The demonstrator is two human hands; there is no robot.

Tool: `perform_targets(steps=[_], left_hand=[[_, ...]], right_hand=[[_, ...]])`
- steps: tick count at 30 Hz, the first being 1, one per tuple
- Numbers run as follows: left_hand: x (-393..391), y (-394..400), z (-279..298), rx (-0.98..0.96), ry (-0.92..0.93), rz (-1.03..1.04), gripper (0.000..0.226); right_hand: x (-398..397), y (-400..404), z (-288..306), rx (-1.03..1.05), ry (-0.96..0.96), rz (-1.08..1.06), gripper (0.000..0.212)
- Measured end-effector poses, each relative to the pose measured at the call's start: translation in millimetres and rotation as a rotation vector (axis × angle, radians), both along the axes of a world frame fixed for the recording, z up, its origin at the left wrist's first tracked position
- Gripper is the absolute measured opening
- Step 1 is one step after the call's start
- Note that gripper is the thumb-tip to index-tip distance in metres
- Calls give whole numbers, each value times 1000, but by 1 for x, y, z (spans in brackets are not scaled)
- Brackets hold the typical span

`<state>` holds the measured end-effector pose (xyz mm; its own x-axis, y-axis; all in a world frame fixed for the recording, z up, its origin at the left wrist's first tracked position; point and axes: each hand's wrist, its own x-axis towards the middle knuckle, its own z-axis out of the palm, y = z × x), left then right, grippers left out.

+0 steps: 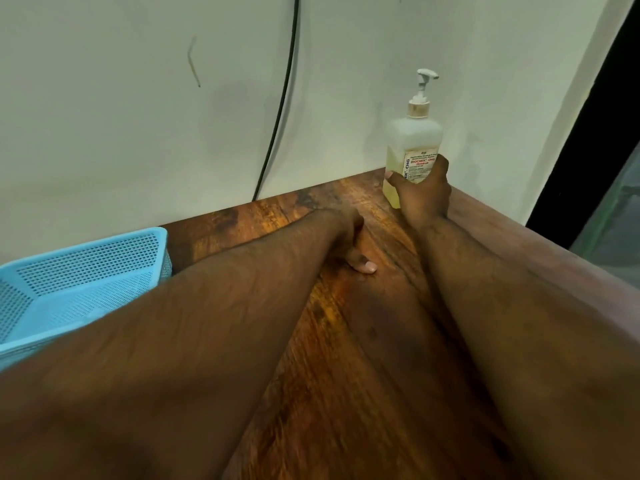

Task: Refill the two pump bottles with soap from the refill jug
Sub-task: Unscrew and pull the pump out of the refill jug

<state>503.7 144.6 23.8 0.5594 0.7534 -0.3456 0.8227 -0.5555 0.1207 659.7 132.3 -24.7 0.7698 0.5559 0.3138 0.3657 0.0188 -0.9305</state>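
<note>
A translucent pump bottle (414,140) with a white pump head and a red-and-white label stands upright at the far right corner of the wooden table (332,341), against the wall. Yellowish liquid fills about its lower half. My right hand (424,195) grips the bottle low down, thumb on its left side and fingers round the right. My left hand (349,244) rests on the table to the left of the bottle, fingers loosely curled, thumb on the wood, holding nothing. No second bottle or refill jug is in view.
A light blue perforated plastic basket (79,282) sits at the table's left edge, partly behind my left forearm. A black cable (277,123) hangs down the white wall behind the table. A dark frame and glass (609,188) stand to the right.
</note>
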Motion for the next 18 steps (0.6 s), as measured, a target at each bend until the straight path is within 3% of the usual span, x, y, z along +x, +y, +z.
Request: perform_targets(steps=[6, 8, 13, 18], left_hand=[[-20, -37, -4, 108, -163, 216, 115], [-32, -59, -11, 148, -311, 229, 110], [-94, -132, -33, -7, -689, 229, 127], [-206, -212, -38, -142, -959, 165, 120]], right_hand=[[-12, -74, 16, -5, 6, 244, 69], [-27, -108, 25, -18, 20, 316, 67], [-92, -191, 38, -7, 100, 491, 62], [-165, -263, 31, -179, 126, 696, 72]])
